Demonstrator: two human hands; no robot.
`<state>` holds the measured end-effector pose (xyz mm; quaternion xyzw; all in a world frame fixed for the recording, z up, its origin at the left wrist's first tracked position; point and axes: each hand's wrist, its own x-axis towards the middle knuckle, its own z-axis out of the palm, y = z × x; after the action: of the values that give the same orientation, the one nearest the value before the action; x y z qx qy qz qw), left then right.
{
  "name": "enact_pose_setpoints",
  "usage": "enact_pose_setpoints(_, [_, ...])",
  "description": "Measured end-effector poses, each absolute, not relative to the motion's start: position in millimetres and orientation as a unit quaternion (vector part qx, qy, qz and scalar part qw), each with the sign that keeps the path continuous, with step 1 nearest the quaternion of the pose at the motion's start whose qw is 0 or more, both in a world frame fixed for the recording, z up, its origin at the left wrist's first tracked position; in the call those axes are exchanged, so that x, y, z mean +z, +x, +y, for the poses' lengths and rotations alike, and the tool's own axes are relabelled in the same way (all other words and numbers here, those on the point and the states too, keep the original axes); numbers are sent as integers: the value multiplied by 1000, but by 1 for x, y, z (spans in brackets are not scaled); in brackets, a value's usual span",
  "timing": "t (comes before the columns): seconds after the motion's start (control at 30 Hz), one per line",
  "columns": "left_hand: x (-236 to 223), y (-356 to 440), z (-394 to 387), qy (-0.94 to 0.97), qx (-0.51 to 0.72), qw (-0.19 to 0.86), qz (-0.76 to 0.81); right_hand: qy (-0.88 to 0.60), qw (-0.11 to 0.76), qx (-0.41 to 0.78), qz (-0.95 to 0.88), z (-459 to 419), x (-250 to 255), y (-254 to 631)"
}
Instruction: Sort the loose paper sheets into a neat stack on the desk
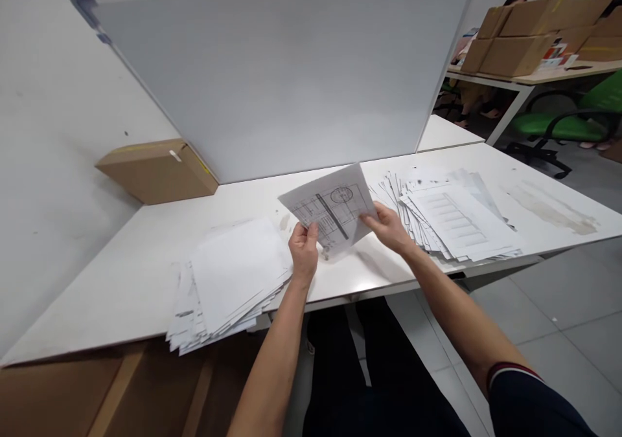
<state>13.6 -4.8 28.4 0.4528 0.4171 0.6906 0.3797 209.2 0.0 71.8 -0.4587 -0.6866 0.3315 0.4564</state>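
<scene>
A printed sheet of paper [335, 197] with a table, a dark bar and an oval mark is held tilted above the desk. My left hand [304, 249] pinches its lower left edge, thumb on top. On its right edge, my right hand [389, 226] is closed with the thumb over the print. To the left lies an uneven paper stack [238, 268], its top sheet blank, jutting past the front edge. Nearer my right hand is a fanned-out pile of printed papers [451, 220]; its top sheet carries a faint table.
A whiteboard [291, 74] leans at the back of the white desk [116, 281]. A cardboard box [160, 171] sits behind the left stack. Far right are stacked boxes [515, 55] on another table, a green chair [558, 126] and a partly hidden person.
</scene>
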Motion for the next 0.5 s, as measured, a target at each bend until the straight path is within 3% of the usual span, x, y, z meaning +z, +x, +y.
enact_pose_setpoints(0.17, [25,4,-5,460,691,396,393,-542,180,80,-817,-14,148,219])
enact_pose_setpoints(0.27, [18,-2,-10,514,653,375,410,-533,56,6,-844,-19,160,214])
enact_pose_setpoints(0.37, [9,-6,-13,548,589,414,425,-519,-8,-2,-854,-18,148,211])
enact_pose_setpoints(0.5, [1,-7,-14,549,494,479,474,-522,-22,0,-852,-14,132,214])
